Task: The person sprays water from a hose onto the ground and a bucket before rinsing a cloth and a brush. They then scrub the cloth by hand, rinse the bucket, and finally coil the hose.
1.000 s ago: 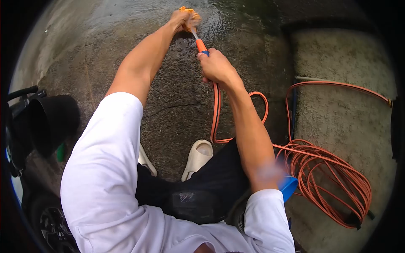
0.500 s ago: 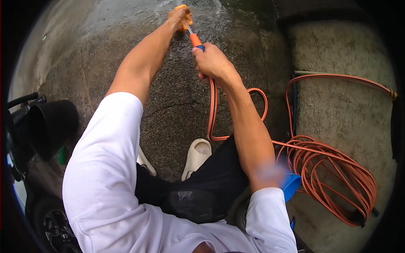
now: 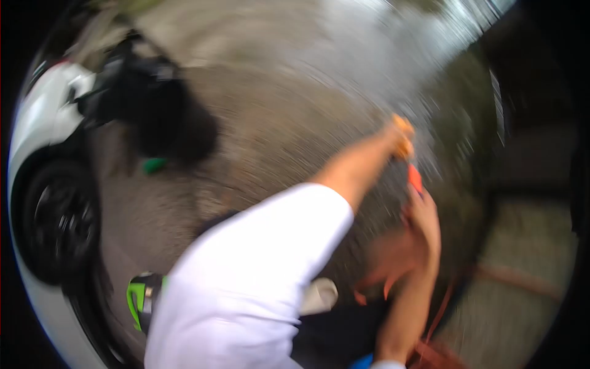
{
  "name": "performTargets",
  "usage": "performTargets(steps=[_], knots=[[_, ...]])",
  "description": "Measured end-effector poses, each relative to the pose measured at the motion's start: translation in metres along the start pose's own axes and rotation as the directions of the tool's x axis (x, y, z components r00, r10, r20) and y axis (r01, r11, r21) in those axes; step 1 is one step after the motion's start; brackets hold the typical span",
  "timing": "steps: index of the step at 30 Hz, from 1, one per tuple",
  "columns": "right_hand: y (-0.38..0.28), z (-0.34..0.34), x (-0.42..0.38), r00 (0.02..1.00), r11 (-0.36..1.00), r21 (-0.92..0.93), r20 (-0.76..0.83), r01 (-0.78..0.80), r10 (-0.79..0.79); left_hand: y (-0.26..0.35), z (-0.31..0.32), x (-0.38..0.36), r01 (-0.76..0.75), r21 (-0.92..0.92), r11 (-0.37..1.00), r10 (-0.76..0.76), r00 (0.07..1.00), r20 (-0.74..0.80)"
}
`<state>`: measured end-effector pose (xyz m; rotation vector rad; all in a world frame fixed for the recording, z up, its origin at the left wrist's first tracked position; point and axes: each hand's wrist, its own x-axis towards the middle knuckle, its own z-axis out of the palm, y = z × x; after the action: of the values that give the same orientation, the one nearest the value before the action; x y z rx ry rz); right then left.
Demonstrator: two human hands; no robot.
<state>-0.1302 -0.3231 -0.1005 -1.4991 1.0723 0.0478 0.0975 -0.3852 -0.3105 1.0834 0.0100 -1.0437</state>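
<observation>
My left hand is stretched far forward, closed on a yellow-orange sponge that motion blurs. Just behind it, my right hand is wrapped round an orange hose nozzle, whose front end points toward the sponge. The orange hose trails back from my right hand, badly smeared. Wet, shiny ground lies beyond both hands.
A white car with a dark wheel stands at the left. Near it are a black bulky object and a green-and-black item. A pale slipper shows below my arm; a concrete strip runs along the right.
The view has swung left, so my hands now appear farther right and lower, and more of the car shows. Both hands keep hold of the sponge and nozzle.
</observation>
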Motion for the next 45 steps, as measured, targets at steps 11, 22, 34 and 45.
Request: performTargets(steps=[11,22,34,45], knots=[[0.007,-0.011,0.016,0.996,0.995,-0.039,-0.006,-0.090,0.090,0.047,-0.012,-0.045,0.147,-0.158,0.977,-0.166,0.980,-0.114],[-0.018,0.003,0.005,0.995,0.986,-0.141,-0.064,-0.090,0.081,0.011,0.008,0.020,-0.017,-0.089,0.996,0.008,0.995,-0.104],[-0.015,0.008,-0.004,0.997,0.990,-0.122,-0.002,-0.073,0.073,-0.002,-0.006,0.043,0.244,-0.135,0.960,-0.236,0.969,0.072],[-0.017,-0.001,-0.008,0.999,0.992,-0.122,-0.029,-0.040,0.037,-0.002,-0.019,0.061,0.088,-0.227,0.970,-0.094,0.996,-0.012]])
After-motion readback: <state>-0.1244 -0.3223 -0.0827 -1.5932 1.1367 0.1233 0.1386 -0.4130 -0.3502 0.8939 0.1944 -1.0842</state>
